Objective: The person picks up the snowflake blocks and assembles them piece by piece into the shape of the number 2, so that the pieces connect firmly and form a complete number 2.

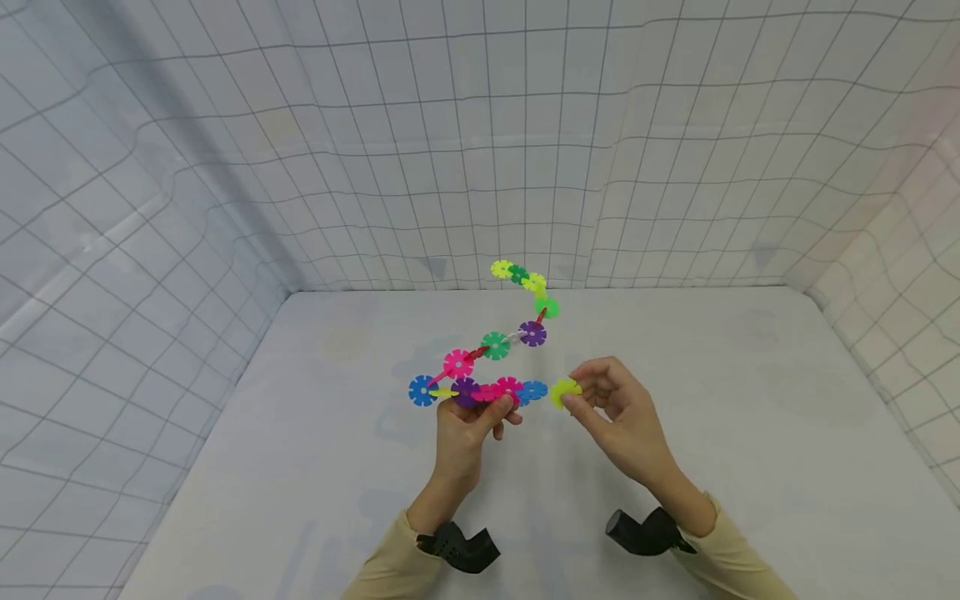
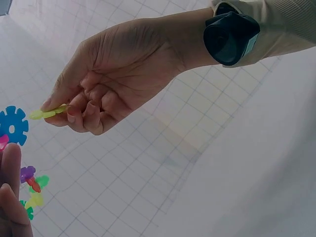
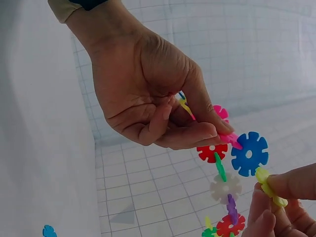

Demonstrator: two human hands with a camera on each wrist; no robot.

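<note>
A chain of coloured, notched plastic snowflake discs (image 1: 495, 345) curves up in a zigzag above the white table. My left hand (image 1: 461, 437) pinches a pink disc (image 3: 230, 139) near the chain's lower end. A blue disc (image 3: 250, 154) forms that end, just right of the left fingers. In my right hand (image 1: 626, 421) a single yellow disc (image 2: 48, 113) is pinched between thumb and fingertips. Its edge is very close to the blue disc; whether they touch I cannot tell. At the chain's far end is another yellow disc (image 1: 502, 268).
Under both hands lies a white tabletop (image 1: 300, 467). White walls with a dark grid (image 1: 540, 167) stand behind and at both sides. A black wrist camera (image 1: 459, 547) is on the left wrist, another (image 1: 647, 533) on the right. One small blue piece (image 3: 49, 231) shows low in the right wrist view.
</note>
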